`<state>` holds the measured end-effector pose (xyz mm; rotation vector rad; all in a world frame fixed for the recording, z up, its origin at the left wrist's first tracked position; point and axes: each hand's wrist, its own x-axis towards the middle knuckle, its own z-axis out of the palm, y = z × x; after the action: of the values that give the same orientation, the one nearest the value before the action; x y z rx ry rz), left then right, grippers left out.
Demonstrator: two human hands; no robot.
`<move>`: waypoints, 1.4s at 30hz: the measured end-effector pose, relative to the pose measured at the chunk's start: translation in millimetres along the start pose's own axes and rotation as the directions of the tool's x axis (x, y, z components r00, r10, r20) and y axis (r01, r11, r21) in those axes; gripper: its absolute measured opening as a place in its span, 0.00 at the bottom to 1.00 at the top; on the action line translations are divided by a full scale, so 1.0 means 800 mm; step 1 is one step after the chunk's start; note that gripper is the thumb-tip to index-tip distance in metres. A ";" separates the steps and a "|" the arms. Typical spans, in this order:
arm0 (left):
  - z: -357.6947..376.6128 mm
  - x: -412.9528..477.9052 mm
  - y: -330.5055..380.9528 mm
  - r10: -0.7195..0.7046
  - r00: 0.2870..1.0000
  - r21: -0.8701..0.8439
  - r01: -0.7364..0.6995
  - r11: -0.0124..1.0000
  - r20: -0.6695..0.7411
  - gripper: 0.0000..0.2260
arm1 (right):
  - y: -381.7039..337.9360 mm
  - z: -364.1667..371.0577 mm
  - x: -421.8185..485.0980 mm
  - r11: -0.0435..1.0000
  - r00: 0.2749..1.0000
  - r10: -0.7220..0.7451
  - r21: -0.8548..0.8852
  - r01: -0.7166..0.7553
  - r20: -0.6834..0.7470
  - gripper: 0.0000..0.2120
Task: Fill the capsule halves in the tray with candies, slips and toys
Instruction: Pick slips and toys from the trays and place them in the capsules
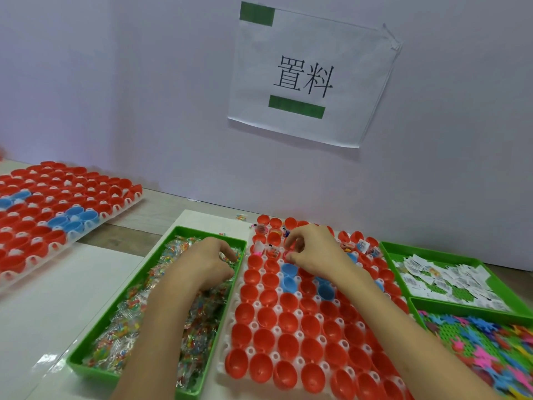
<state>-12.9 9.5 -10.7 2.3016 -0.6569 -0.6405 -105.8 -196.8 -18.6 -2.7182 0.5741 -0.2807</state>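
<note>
Loading the upper rows of the tray.
Your left hand curls round candies; your right hand pinches a small item over the capsule halves. Next, drop it squarely in.

A hand-packing workshop station: a printed white paper sign green-taped to a plain white partition; on the wooden desk, white plastic grid trays of red and blue capsule halves beside green plastic bins of clear-wrapped candies, paper slips, bright plastic toys.

Head-worn wide-angle view, forward and down, close above the tray, wall just beyond.
</note>
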 end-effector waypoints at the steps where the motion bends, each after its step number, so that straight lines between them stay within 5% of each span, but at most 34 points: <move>1: 0.001 0.000 0.001 -0.001 1.000 0.006 0.001 1.000 0.001 0.13 | 0.000 0.000 -0.002 1.000 1.000 -0.008 0.003 0.008 -0.010 0.09; 8: 0.006 0.003 -0.004 -0.007 1.000 0.024 0.007 1.000 0.009 0.13 | 0.010 -0.013 -0.019 0.990 0.988 -0.011 0.135 0.032 -0.157 0.03; 15: 0.014 0.002 0.002 -0.011 0.998 0.091 0.017 0.996 -0.062 0.06 | 0.126 -0.075 -0.051 0.958 0.872 0.281 0.176 -0.227 -0.402 0.05; 18: 0.016 0.003 0.002 -0.022 0.995 0.081 0.030 0.996 -0.099 0.04 | 0.196 -0.093 -0.073 0.888 0.851 0.448 0.024 -0.460 -0.273 0.07; 21: 0.015 0.005 0.002 -0.027 0.989 0.087 0.041 0.995 -0.147 0.08 | 0.234 -0.092 -0.095 0.852 0.857 0.510 -0.089 -0.515 -0.075 0.10; 33: -0.003 -0.003 0.002 -0.042 0.963 0.036 0.053 0.998 -0.268 0.06 | 0.238 -0.077 -0.099 0.866 0.841 0.466 -0.051 -0.497 -0.276 0.04; 42: 0.001 0.002 0.010 0.045 0.907 -0.101 -0.096 0.990 -0.419 0.11 | 0.231 -0.079 -0.102 0.856 0.858 0.465 -0.138 -0.498 -0.216 0.06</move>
<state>-14.7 3.1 -6.3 2.1914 -0.4790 -0.1360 -260.8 -339.8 -39.1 -2.6175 1.3723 -0.3479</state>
